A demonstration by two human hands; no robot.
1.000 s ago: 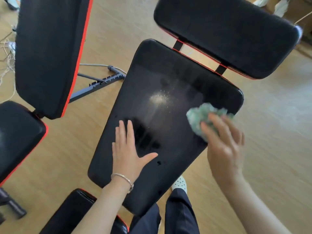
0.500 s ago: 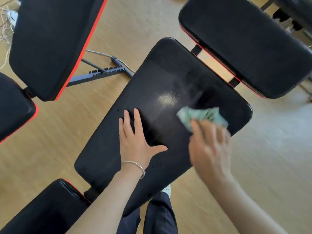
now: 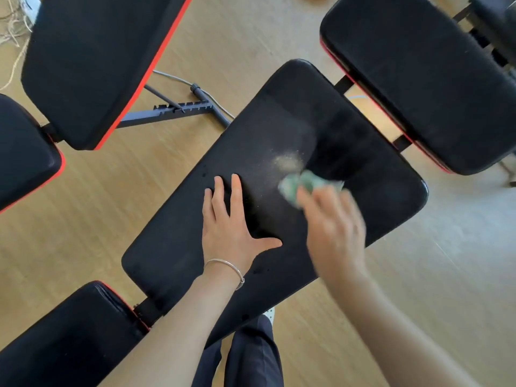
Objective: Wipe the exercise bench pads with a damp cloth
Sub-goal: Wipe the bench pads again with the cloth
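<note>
Seemingly the blurred right hand clutches the cloth; left hand lies spread flat on the pad.

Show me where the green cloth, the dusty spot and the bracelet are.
green cloth (image 3: 291, 184), head view, crumpled front part.
dusty spot (image 3: 287, 160), head view, its middle.
bracelet (image 3: 223, 262), head view, band over the wrist.

head-worn view, steeply down, close over bench pad

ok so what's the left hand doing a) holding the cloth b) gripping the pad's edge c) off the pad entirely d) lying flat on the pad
d: the left hand lies flat on the pad, fingers straight, while the right hand holds the green cloth.
</note>
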